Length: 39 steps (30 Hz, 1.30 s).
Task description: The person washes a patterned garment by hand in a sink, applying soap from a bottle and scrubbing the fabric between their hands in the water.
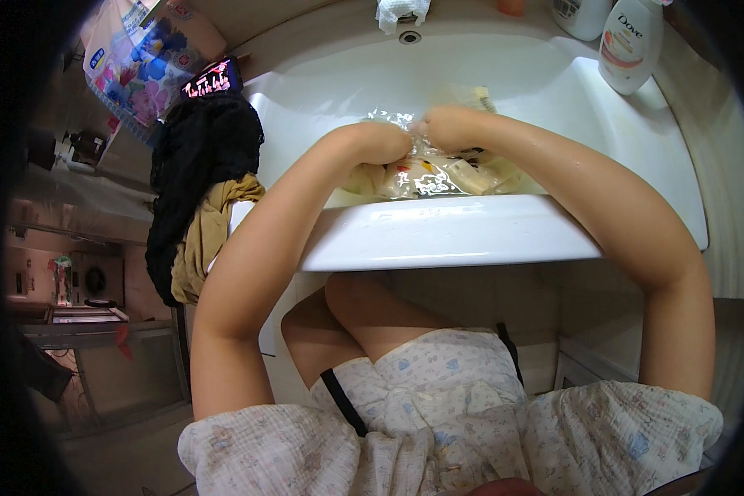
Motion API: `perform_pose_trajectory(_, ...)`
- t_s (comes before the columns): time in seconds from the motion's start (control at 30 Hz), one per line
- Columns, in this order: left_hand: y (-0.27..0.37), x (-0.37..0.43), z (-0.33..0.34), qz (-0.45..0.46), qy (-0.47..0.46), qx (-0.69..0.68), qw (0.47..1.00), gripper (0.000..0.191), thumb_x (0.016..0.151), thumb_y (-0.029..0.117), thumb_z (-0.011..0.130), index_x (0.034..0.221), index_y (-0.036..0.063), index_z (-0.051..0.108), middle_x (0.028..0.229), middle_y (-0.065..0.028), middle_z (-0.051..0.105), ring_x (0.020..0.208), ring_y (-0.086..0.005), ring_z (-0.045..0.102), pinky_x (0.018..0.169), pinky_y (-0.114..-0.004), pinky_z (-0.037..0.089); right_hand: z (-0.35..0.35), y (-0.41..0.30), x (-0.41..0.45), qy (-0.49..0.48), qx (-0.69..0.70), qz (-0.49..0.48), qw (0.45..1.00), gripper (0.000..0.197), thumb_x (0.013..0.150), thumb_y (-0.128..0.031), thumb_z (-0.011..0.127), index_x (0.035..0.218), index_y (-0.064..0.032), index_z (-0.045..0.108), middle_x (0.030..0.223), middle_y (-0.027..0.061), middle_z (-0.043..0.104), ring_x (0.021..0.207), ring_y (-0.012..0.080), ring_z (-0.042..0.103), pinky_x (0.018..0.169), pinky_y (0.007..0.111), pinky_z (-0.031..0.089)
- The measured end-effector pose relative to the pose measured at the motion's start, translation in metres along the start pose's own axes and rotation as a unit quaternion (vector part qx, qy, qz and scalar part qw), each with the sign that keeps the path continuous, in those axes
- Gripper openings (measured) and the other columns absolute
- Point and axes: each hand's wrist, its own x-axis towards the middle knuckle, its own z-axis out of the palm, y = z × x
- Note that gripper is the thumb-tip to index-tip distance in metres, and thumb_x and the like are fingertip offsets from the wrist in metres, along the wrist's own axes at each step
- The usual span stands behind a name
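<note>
Both my hands are at the water in a white washbasin [446, 232], close together over a pale yellowish wet cloth [471, 177] with small coloured patches. My left hand [384, 142] is curled at the cloth's upper left part, its fingertips hidden. My right hand [449, 129] bends inward beside it, a short gap apart, also with its fingers mostly out of sight. Glare on the rippling water blurs the cloth between them. A corner of pale fabric [482, 98] with a yellow edge shows beyond my right hand.
Black cloth [204, 142] and tan cloth [217, 229] hang over the basin's left rim. Behind them lie a lit phone [214, 79] and a floral plastic pack [139, 68]. A Dove bottle [632, 46] and another white bottle [581, 15] stand at the right. An overflow hole [410, 38] is in the far wall.
</note>
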Motion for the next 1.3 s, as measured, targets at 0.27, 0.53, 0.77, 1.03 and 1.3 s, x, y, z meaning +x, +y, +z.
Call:
perform_pose_trajectory(0.27,-0.011,-0.043,-0.041,-0.119,-0.086,0.174,0.974,0.087,0.075,0.069,0.048,0.121,-0.0054,0.049,0.118,-0.0229,0.053,0.108,-0.0336,0.053,0.086,-0.038,0.049,-0.015,-0.011,-0.022,-0.127,0.222,-0.040,0.966,0.080,0.081,-0.058,0.043,0.129,0.0054,0.039,0.135,0.0230,0.038,0.123,0.0323,0.039,0.101,0.037,0.030)
perform_pose_trajectory(0.53,-0.024,-0.029,-0.046,-0.186,-0.136,0.161,0.960,0.067,0.071,0.051,0.068,0.108,-0.0044,0.060,0.105,-0.0191,0.060,0.093,-0.0281,0.061,0.067,-0.038,0.052,-0.005,-0.010,-0.021,-0.011,0.164,-0.139,0.977,0.050,0.085,-0.028,0.057,0.125,-0.0026,0.041,0.114,0.0160,0.054,0.106,0.0267,0.052,0.087,0.032,0.040)
perform_pose_trajectory(0.77,-0.054,0.000,-0.043,-0.001,0.093,0.075,0.993,0.030,0.076,0.012,0.057,0.102,-0.0036,0.061,0.083,-0.0153,0.064,0.078,-0.0245,0.061,0.071,-0.035,0.047,0.001,-0.006,-0.005,0.099,0.146,-0.168,0.970,0.034,0.087,-0.012,0.049,0.118,-0.0013,0.042,0.108,0.0218,0.056,0.099,0.0316,0.055,0.084,0.038,0.043)
perform_pose_trajectory(1.03,-0.060,0.031,-0.052,0.045,0.303,-0.034,0.951,0.029,0.073,0.011,0.056,0.096,-0.0053,0.062,0.089,-0.0235,0.063,0.081,-0.0341,0.062,0.073,-0.037,0.047,-0.005,0.008,0.006,0.243,0.136,-0.026,0.960,0.033,0.085,-0.011,0.046,0.116,-0.0004,0.044,0.109,0.0229,0.056,0.101,0.0389,0.053,0.085,0.043,0.042)
perform_pose_trajectory(1.3,-0.045,0.021,-0.042,0.048,0.206,0.026,0.977,0.029,0.076,0.011,0.054,0.098,-0.0053,0.062,0.092,-0.0237,0.063,0.086,-0.0343,0.061,0.075,-0.039,0.046,-0.006,0.023,0.011,0.240,0.084,-0.015,0.967,0.026,0.080,-0.006,0.052,0.106,0.0008,0.052,0.104,0.0215,0.058,0.099,0.0376,0.054,0.083,0.042,0.044)
